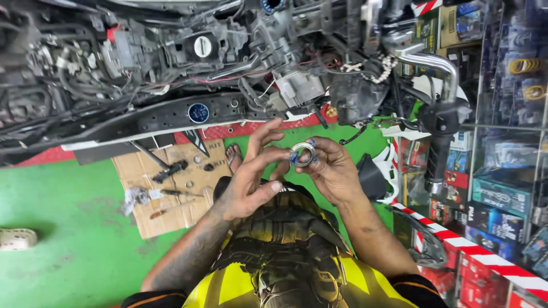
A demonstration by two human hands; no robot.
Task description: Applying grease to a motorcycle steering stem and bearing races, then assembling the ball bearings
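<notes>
A round metal bearing ring (302, 154) smeared with blue grease is held up in front of me, below a stripped motorcycle frame (171, 68). My right hand (334, 171) grips the ring's right side with greasy fingertips. My left hand (254, 177) has its fingers spread, and its fingertips touch the ring's left edge. Both forearms rise from my lap over a yellow and black shirt (285, 256).
A cardboard sheet (165, 188) on the green floor (68, 228) carries a screwdriver, bolts and small parts. A handlebar grip (438, 154) hangs at right beside glass shelves of boxed parts (502, 188). A sandalled foot (233, 155) shows near the cardboard, and a pale sandal (16, 238) lies far left.
</notes>
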